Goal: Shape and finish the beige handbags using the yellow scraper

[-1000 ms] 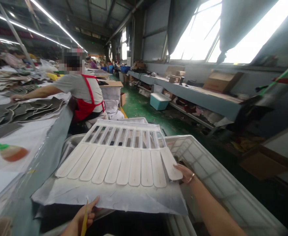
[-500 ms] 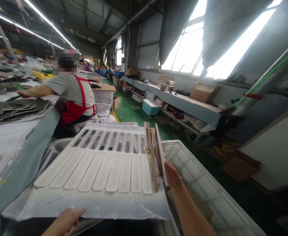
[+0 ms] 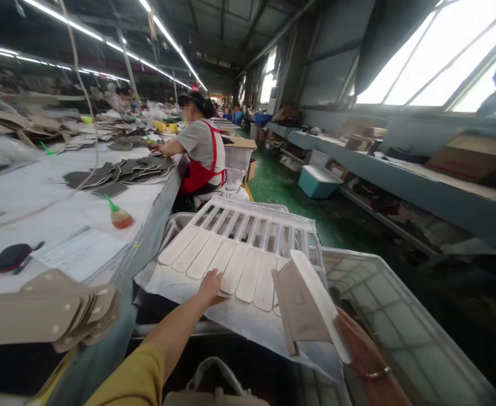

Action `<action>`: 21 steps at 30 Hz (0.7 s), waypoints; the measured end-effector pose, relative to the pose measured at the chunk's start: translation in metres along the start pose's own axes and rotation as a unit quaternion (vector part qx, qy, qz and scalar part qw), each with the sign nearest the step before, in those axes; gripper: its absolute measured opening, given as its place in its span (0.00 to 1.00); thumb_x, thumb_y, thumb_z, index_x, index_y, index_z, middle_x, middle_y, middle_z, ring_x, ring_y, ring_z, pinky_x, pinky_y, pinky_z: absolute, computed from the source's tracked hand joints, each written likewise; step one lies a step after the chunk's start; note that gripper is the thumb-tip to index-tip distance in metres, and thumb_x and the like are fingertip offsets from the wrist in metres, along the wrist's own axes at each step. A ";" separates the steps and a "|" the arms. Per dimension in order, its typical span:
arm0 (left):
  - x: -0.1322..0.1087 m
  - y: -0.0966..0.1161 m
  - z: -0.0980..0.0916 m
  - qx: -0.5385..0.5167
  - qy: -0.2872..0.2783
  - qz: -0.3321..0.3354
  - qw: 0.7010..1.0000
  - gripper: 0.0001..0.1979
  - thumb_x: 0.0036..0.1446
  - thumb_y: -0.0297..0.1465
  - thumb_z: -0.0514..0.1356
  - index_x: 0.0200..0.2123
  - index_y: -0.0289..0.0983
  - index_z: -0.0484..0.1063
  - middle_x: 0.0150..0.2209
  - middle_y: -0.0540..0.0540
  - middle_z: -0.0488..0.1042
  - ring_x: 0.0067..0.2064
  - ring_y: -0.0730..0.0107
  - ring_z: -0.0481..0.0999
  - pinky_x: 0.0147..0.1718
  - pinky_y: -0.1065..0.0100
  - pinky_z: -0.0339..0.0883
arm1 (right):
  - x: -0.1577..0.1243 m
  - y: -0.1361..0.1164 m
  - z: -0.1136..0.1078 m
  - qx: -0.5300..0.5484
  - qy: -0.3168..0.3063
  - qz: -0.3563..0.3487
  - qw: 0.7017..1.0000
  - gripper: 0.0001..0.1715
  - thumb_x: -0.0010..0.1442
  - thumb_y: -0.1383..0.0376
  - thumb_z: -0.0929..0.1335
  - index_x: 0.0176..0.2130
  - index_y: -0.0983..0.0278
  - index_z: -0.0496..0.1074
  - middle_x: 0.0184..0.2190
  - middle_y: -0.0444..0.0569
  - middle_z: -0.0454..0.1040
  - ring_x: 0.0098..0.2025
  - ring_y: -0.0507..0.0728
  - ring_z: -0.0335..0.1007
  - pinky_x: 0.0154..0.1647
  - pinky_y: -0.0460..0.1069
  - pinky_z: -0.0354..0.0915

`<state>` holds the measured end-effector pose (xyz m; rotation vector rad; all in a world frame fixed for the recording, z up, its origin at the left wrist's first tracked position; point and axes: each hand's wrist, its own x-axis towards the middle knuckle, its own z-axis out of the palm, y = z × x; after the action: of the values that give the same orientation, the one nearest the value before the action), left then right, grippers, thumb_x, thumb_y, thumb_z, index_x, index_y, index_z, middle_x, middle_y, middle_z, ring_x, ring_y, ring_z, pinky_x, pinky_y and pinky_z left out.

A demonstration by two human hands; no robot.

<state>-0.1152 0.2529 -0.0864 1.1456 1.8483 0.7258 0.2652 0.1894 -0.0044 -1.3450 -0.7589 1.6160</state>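
A row of long white strips with rounded ends (image 3: 248, 276) lies on a white cloth-covered board (image 3: 248, 327). My left hand (image 3: 211, 285) is closed at the near ends of the middle strips. A thin brownish edge shows under it, and what the fingers grip is hidden. My right hand (image 3: 355, 341) grips a beige bag piece (image 3: 304, 313) by its right side, above the board's right end. A white round-ended strip forms the side of that piece facing my palm. Its fingers are partly hidden behind it.
Plastic crates (image 3: 370, 259) stand beneath and right of the board. On the left table (image 3: 146, 197) are stacked beige parts (image 3: 53, 307), a bottle with a green nozzle (image 3: 121, 216) and grey pieces (image 3: 121, 169). A person in a red apron (image 3: 203, 155) sits ahead. A beige bag (image 3: 216, 397) is below me.
My view has swung left. My left hand has moved from the board's near edge up onto the strips. The bag piece has tilted, its beige inner face now turned toward me.
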 end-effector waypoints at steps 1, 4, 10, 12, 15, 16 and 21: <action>0.004 0.001 -0.001 -0.002 0.008 0.001 1.000 0.18 0.59 0.35 0.55 0.50 0.36 0.64 0.52 0.41 0.65 0.50 0.60 0.67 0.48 0.52 0.63 | -0.002 0.003 -0.001 0.002 0.007 0.009 1.000 0.33 0.43 0.59 0.74 0.50 0.59 0.67 0.31 0.48 0.77 0.20 0.54 0.69 0.18 0.46 0.65; 0.005 0.005 -0.013 -0.024 0.005 0.005 1.000 0.20 0.59 0.39 0.53 0.52 0.35 0.62 0.55 0.40 0.62 0.55 0.57 0.62 0.53 0.50 0.55 | -0.004 0.006 0.006 0.002 0.009 0.014 1.000 0.37 0.44 0.58 0.74 0.53 0.58 0.64 0.33 0.48 0.77 0.20 0.54 0.69 0.17 0.46 0.65; -0.051 0.047 -0.053 -0.137 -0.167 0.061 0.974 0.32 0.59 0.52 0.37 0.53 0.35 0.60 0.50 0.35 0.68 0.50 0.59 0.70 0.44 0.60 0.65 | -0.017 -0.013 0.064 -0.035 -0.120 -0.022 0.992 0.35 0.44 0.56 0.73 0.51 0.62 0.67 0.38 0.52 0.76 0.33 0.58 0.73 0.31 0.49 0.67; -0.083 0.065 -0.068 -0.204 -0.244 0.094 0.944 0.30 0.57 0.52 0.42 0.53 0.39 0.59 0.46 0.38 0.71 0.44 0.62 0.74 0.38 0.62 0.69 | -0.028 -0.023 0.087 -0.055 -0.186 -0.035 0.980 0.34 0.43 0.55 0.73 0.49 0.63 0.68 0.38 0.52 0.76 0.35 0.58 0.72 0.34 0.49 0.67; -0.129 0.080 -0.095 -0.322 -0.285 0.122 0.894 0.25 0.48 0.43 0.62 0.46 0.40 0.60 0.34 0.48 0.72 0.30 0.72 0.75 0.28 0.71 0.69 | -0.047 -0.038 0.113 -0.088 -0.238 -0.062 0.965 0.35 0.41 0.52 0.74 0.47 0.63 0.69 0.38 0.51 0.75 0.35 0.56 0.71 0.35 0.49 0.65; -0.143 0.081 -0.104 -0.347 -0.269 0.127 0.890 0.23 0.45 0.39 0.65 0.42 0.39 0.61 0.29 0.52 0.70 0.26 0.76 0.73 0.24 0.75 0.67 | -0.055 -0.043 0.118 -0.114 -0.238 -0.076 0.962 0.36 0.42 0.50 0.73 0.48 0.63 0.68 0.38 0.50 0.75 0.34 0.55 0.71 0.35 0.50 0.65; -0.217 0.075 -0.137 -0.275 -0.081 0.172 0.942 0.17 0.46 0.40 0.64 0.29 0.37 0.59 0.17 0.58 0.63 0.16 0.81 0.63 0.14 0.79 0.58 | -0.094 -0.057 0.124 -0.376 -0.213 -0.224 0.874 0.34 0.52 0.44 0.64 0.46 0.67 0.70 0.44 0.55 0.72 0.45 0.61 0.67 0.49 0.56 0.60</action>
<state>-0.1484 0.0807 0.1154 1.1145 1.2005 1.2163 0.1617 0.1391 0.1148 -1.1646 -1.9655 1.2742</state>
